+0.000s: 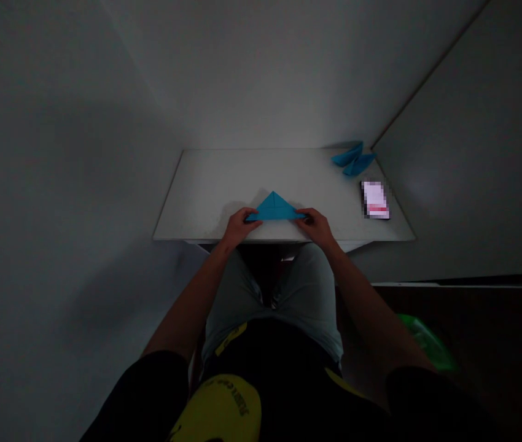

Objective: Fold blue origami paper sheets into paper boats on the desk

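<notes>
A blue sheet of paper (274, 207), folded into a triangle with a band along its lower edge, is held near the front of the white table, point facing away from me. My left hand (241, 226) pinches its left corner between thumb and fingers. At the opposite corner, my right hand (316, 226) grips the paper in the same way. Creases show on the triangle, one running down from its tip. Two folded blue paper boats (357, 162) stand close together at the table's back right corner.
The white table (206, 184) meets walls at its back and right side. A phone with a lit, blurred screen (375, 200) lies at the right, in front of the boats. Something green and shiny (427, 344) is low on the right, below table height.
</notes>
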The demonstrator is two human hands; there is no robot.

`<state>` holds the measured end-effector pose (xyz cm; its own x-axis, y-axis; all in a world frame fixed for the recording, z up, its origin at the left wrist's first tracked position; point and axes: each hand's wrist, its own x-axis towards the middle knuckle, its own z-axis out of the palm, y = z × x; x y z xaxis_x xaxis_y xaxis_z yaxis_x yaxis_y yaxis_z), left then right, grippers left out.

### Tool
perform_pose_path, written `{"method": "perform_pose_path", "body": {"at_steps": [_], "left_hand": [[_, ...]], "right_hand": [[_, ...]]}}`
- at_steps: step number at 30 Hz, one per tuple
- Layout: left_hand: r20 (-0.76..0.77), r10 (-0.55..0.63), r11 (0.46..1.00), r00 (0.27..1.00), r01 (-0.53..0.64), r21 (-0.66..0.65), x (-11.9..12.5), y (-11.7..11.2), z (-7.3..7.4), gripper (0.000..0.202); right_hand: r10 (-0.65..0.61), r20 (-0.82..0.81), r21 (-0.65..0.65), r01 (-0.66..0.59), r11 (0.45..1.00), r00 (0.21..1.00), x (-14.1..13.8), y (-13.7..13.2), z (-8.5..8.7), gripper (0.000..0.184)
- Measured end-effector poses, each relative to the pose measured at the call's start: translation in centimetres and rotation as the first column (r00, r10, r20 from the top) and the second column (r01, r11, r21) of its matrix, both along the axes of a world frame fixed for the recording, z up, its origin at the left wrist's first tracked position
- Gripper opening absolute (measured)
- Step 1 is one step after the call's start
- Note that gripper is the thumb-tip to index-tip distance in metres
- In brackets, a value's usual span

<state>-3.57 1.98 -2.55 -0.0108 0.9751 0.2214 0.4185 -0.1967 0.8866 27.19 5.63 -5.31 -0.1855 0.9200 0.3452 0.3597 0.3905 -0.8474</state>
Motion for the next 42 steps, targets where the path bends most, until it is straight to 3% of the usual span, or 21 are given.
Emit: {"method": "perform_pose_path", "body": {"at_steps": [7,16,22,26,29,31,35,37,39,42], "left_hand": [[0.008,0.037,0.999,0.999,-0.037,-0.003,0.1,-0.2,0.3,0.04],[0.047,0.04,0.999,0.998,-0.039,-0.019,0.8,-0.3,0.7,0.037],[-0.064,0.032,0.999,0.997,-0.031,0.017,1.0,-0.5,0.5,0.032],[-0.145,0.001,0.999,0.989,0.005,0.041,1.0,-0.7,0.6,0.034],[-0.198,-0.025,0.998,0.98,0.037,0.055,1.0,-0.7,0.6,0.033],[-0.225,0.016,0.998,0.974,0.0,0.069,0.9,-0.7,0.4,0.034],[-0.29,0.227,0.966,0.93,-0.178,0.186,0.7,-0.6,0.1,0.041],[-0.344,0.253,0.955,0.904,-0.177,0.238,0.7,-0.6,0.1,0.052],[-0.405,0.232,0.956,0.884,-0.13,0.263,0.8,-0.7,0.3,0.068],[-0.476,0.208,0.963,0.855,-0.093,0.253,0.9,-1.0,0.7,0.084]], "right_hand": [[-0.018,-0.015,-0.014,0.018,1.0,1.0,-0.4,-0.3,0.5,0.056],[-0.065,-0.061,-0.004,0.065,0.998,0.996,-1.8,0.2,0.3,0.05],[-0.097,-0.017,0.165,0.098,0.981,0.995,-4.4,0.2,3.4,0.036],[-0.035,0.147,0.335,-0.017,0.942,0.988,-5.8,0.6,6.1,0.037],[-0.003,0.305,0.377,-0.118,0.919,0.952,-6.2,0.9,7.0,0.037],[0.031,0.399,0.367,-0.19,0.911,0.916,-6.1,0.9,7.0,0.035],[0.154,0.542,0.311,-0.367,0.877,0.826,-5.7,0.4,5.7,0.033],[0.207,0.568,0.281,-0.424,0.861,0.796,-5.5,-0.1,4.7,0.034],[0.218,0.545,0.269,-0.415,0.869,0.809,-5.4,-0.6,3.6,0.038],[0.148,0.469,0.274,-0.303,0.913,0.871,-4.9,-1.1,2.2,0.045]]}}
